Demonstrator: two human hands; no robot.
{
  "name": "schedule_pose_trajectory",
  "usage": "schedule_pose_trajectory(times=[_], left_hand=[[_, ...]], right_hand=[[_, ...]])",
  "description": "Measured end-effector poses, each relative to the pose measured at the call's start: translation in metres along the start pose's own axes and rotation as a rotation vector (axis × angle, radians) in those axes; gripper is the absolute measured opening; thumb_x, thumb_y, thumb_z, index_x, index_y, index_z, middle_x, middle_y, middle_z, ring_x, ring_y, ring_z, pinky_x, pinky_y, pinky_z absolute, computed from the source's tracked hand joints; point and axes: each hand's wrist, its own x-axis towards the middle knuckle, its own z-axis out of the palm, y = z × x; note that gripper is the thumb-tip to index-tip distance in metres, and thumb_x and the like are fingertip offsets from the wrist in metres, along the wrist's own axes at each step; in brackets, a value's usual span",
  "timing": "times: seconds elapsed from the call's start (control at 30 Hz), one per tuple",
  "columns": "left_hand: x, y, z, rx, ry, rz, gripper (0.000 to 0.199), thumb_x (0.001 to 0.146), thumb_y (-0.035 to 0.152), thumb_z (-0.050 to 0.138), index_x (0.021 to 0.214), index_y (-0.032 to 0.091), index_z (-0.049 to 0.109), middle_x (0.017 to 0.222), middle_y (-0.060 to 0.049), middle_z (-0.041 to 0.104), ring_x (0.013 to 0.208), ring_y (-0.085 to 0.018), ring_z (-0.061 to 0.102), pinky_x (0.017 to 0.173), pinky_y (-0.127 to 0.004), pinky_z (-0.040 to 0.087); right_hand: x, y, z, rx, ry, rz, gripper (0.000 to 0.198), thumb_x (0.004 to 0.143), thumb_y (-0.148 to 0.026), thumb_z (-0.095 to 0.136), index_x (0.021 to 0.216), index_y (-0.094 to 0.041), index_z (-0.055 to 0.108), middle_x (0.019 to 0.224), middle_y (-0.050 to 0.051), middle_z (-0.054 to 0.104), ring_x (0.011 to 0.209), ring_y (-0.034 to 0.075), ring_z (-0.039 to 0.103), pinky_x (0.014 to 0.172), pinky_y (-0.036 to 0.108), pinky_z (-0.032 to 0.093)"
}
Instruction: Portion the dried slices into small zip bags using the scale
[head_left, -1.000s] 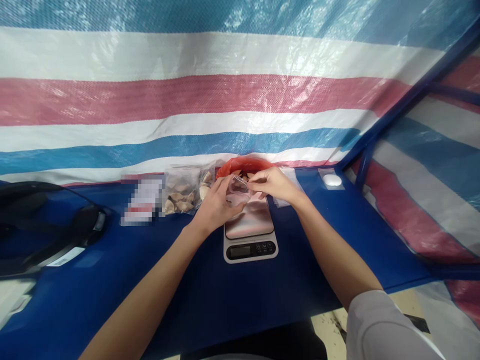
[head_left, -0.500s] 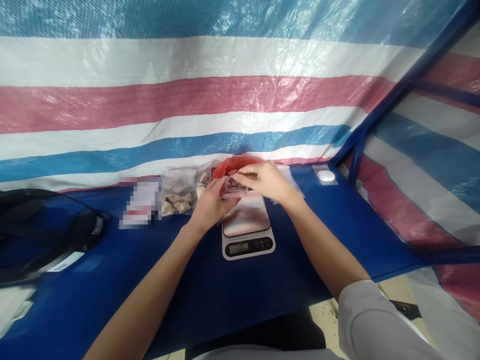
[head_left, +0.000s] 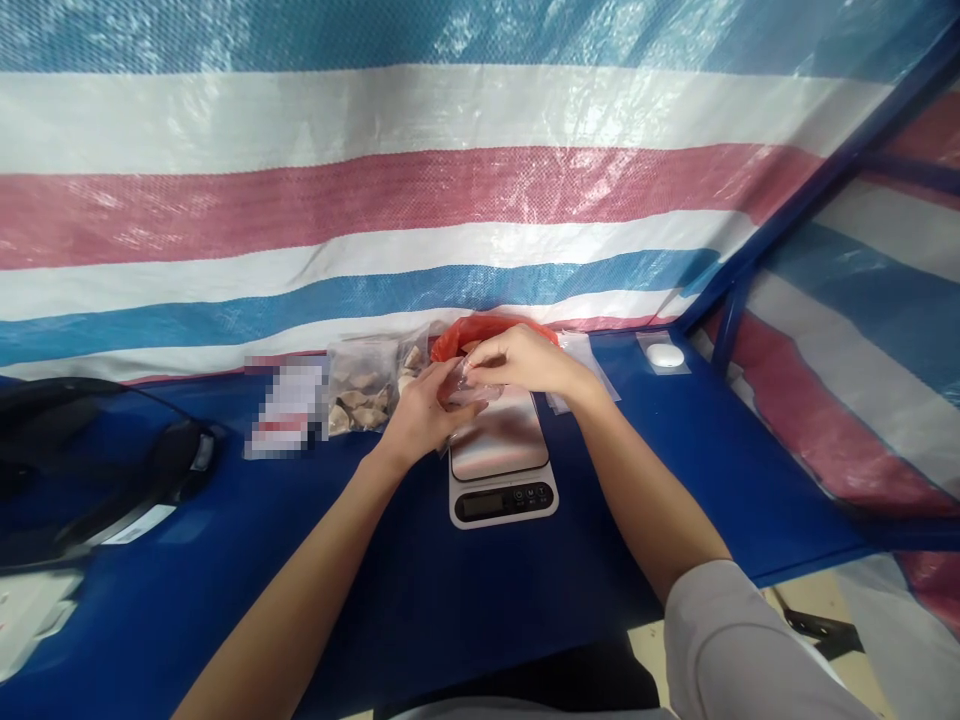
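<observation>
Room to the right and in front, crowding along the back.
A hand could pass over the blue tabletop [head_left: 645, 440] between the scale [head_left: 501, 455] and the white oval case [head_left: 665, 356], or on the scale's near side. The striped sheet [head_left: 375, 195] walls off the far edge; the red bag [head_left: 454, 338] and the filled bags [head_left: 361, 395] bar the back left. The left hand [head_left: 421, 410], right hand [head_left: 529, 358] and clear bag [head_left: 474, 384] between them obstruct the scale's rear.
</observation>
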Motion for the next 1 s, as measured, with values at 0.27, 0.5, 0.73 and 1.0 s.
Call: schedule_pose_trajectory(times=[0.27, 0.5, 0.73, 1.0], left_hand=[[0.003, 0.007, -0.020, 0.014, -0.194, -0.007, 0.056, 0.084, 0.056, 0.068, 0.127, 0.019, 0.065, 0.107, -0.006, 0.073, 0.091, -0.022, 0.067, 0.082, -0.032, 0.051], [0.009, 0.007, -0.026, 0.050, -0.262, -0.118, 0.054, 0.077, 0.062, 0.071, 0.110, 0.019, 0.073, 0.092, -0.002, 0.073, 0.080, -0.020, 0.064, 0.073, -0.030, 0.047], [0.021, 0.023, -0.037, -0.114, -0.183, -0.254, 0.055, 0.075, 0.057, 0.076, 0.118, 0.022, 0.072, 0.104, -0.005, 0.076, 0.094, -0.024, 0.069, 0.083, -0.032, 0.053], [0.042, 0.029, -0.061, 0.240, -0.145, -0.160, 0.057, 0.073, 0.068, 0.071, 0.112, 0.026, 0.075, 0.096, -0.003, 0.076, 0.084, -0.023, 0.068, 0.070, -0.028, 0.050]], right_hand=[[-0.005, 0.015, -0.020, 0.308, -0.085, -0.056, 0.020, 0.082, -0.036, 0.074, 0.091, -0.021, 0.082, 0.086, 0.000, 0.077, 0.081, 0.016, 0.070, 0.075, 0.028, 0.054], [-0.009, 0.028, -0.030, 0.448, -0.001, -0.093, 0.018, 0.078, -0.034, 0.080, 0.092, -0.023, 0.082, 0.094, 0.002, 0.080, 0.090, 0.020, 0.073, 0.086, 0.033, 0.056], [-0.011, 0.044, -0.035, 0.561, 0.146, -0.039, 0.024, 0.070, -0.038, 0.085, 0.087, -0.021, 0.082, 0.089, 0.004, 0.079, 0.085, 0.020, 0.074, 0.082, 0.034, 0.059], [-0.001, 0.055, -0.027, 0.720, 0.270, 0.158, 0.036, 0.069, -0.043, 0.085, 0.093, -0.017, 0.080, 0.086, 0.004, 0.078, 0.069, 0.015, 0.070, 0.068, 0.030, 0.060]])
